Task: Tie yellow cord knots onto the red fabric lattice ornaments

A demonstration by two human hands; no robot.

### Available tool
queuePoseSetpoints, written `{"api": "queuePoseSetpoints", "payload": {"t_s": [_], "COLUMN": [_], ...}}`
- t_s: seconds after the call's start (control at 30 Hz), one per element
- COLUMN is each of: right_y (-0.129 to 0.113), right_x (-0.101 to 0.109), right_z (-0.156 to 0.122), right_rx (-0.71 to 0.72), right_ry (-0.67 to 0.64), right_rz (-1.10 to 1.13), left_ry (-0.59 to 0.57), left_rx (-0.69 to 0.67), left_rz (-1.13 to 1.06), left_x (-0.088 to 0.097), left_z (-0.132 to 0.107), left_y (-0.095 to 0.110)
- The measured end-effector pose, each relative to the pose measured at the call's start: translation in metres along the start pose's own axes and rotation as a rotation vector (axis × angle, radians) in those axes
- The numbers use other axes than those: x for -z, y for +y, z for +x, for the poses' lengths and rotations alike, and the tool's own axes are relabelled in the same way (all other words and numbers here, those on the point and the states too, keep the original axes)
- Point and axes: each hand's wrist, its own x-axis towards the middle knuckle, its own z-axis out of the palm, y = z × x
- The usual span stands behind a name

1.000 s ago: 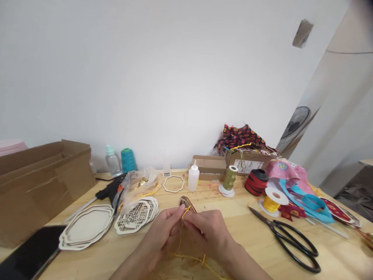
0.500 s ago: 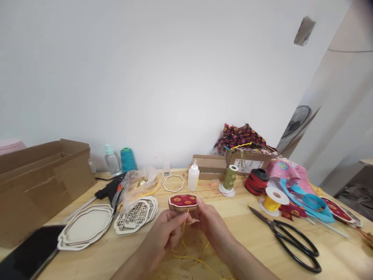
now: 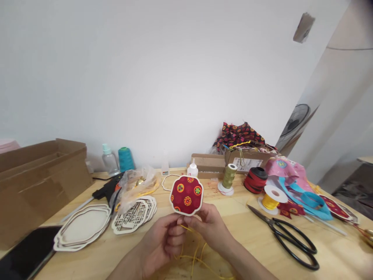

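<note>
A scallop-edged ornament point(image 3: 187, 195), with dark red flower-patterned fabric inside a pale wooden border, stands upright with its face toward me. My right hand point(image 3: 212, 226) is closed on its lower right edge, thumb in front, other fingers partly hidden behind. My left hand point(image 3: 166, 238) is closed just under the bottom edge, fingers curled, pinching where a yellow cord point(image 3: 196, 258) comes out. The cord's loose strands trail onto the wooden table below my hands. Exactly where the cord joins the ornament is hidden by my fingertips.
Black-handled scissors point(image 3: 287, 237) lie at the right, near a yellow cord spool point(image 3: 268, 202). Left are wooden lattice pieces point(image 3: 130, 219), plain wooden frames point(image 3: 83, 227), a glue gun point(image 3: 106, 188) and a cardboard box point(image 3: 43, 186). A white glue bottle point(image 3: 192, 170) stands behind the ornament.
The ornament has tipped up from nearly flat, so its red fabric face now shows fully. My right thumb has moved from its side to below its bottom edge.
</note>
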Motion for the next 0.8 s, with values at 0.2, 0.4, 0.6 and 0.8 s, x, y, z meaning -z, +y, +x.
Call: {"api": "queuePoseSetpoints", "payload": {"t_s": [0.2,0.4,0.6,0.8], "right_y": [0.002,0.000,0.005,0.015], "right_x": [-0.003,0.012,0.019,0.014], "right_z": [0.004,0.004,-0.003,-0.004], "right_rx": [-0.140,-0.042,0.254,0.224], "right_ry": [0.127,0.199,0.058,0.192], "right_rz": [0.062,-0.204,-1.260,-1.053], "left_ry": [0.015,0.177,0.273,0.333], "left_rx": [0.096,-0.337,-0.584,-0.643], "left_rz": [0.053,0.507,0.568,0.126], "left_x": [0.000,-0.007,-0.016,-0.020], "left_z": [0.001,0.001,0.003,0.003], "left_y": [-0.009,-0.008,-0.006,-0.009]}}
